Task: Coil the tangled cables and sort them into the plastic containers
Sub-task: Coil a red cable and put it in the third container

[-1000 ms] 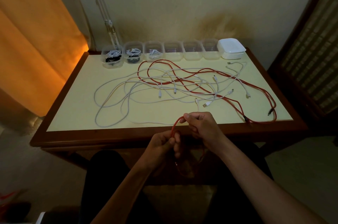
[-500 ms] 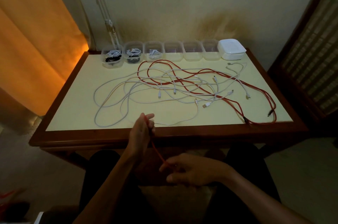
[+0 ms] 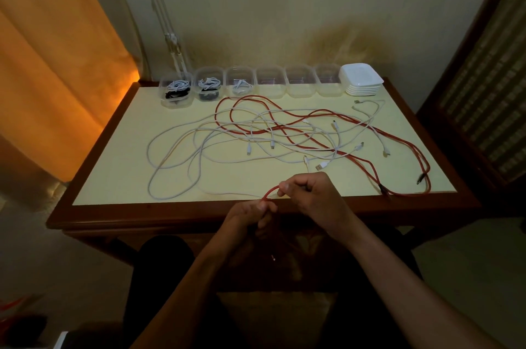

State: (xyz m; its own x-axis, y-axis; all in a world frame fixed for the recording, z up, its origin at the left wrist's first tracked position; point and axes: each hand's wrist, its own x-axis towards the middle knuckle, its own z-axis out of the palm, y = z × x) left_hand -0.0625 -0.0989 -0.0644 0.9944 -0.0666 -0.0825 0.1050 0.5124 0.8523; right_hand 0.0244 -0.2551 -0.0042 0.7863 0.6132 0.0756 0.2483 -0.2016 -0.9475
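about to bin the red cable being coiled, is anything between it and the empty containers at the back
Yes: the tangle of white cables and red cables lies between the red cable in both hands and the empty containers. Nothing stands tall, so lifting over should clear it.

Head camera looks forward and down, close above the table [image 3: 119,177].

table [image 3: 113,155]: tangled cables [image 3: 284,132], containers [image 3: 270,83], lids [image 3: 361,79].
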